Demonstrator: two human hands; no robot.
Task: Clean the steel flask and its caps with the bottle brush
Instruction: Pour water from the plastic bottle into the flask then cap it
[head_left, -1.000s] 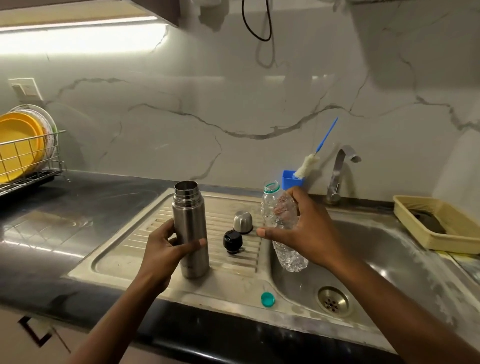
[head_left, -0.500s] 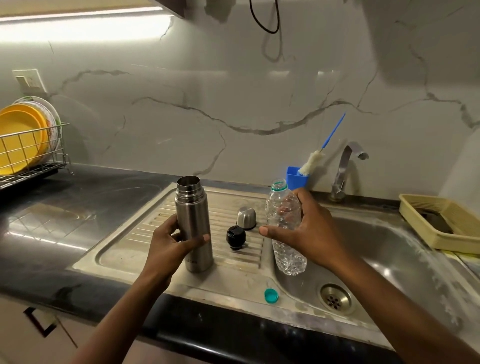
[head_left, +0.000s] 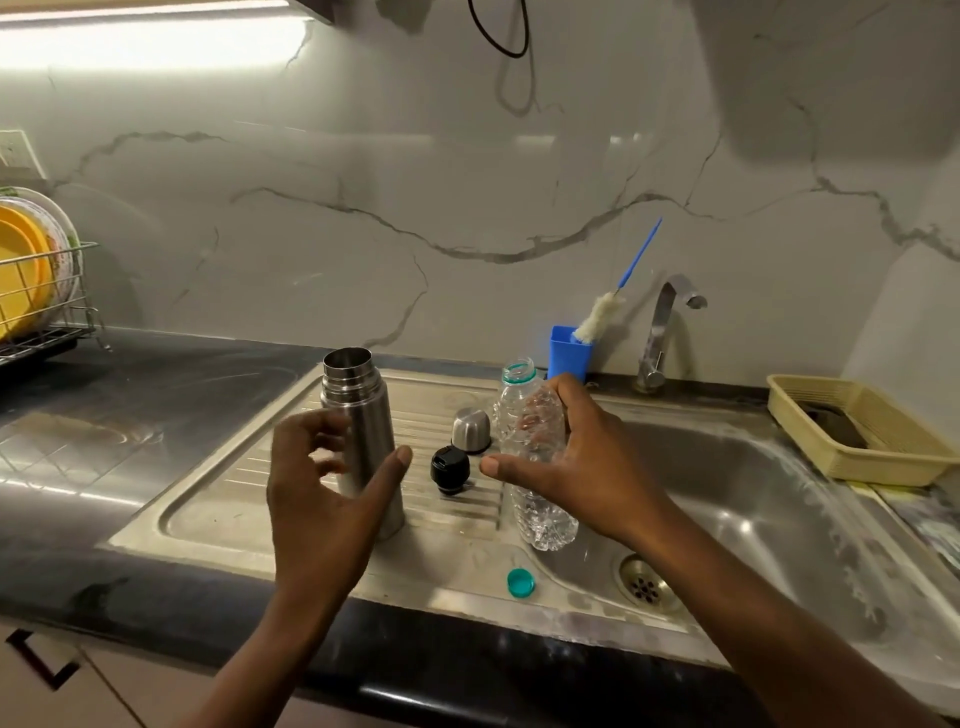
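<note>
Since the earlier frame the grip of the left hand (head_left: 327, 499) on the steel flask (head_left: 363, 415) was loosened: the fingers were spread and blurred around its body, and contact could not be told. The steel flask was stood upright and uncapped on the drainboard (head_left: 218, 499), partly behind that hand. The steel cap (head_left: 470, 428) and black cap (head_left: 449, 467) were set just right of it, between the hands. A plastic bottle (head_left: 545, 519) was clasped, tilted, by the right hand (head_left: 571, 467) at the basin edge. The bottle brush (head_left: 597, 317) was stood in a blue holder (head_left: 569, 356) behind, near the tap (head_left: 665, 332).
</note>
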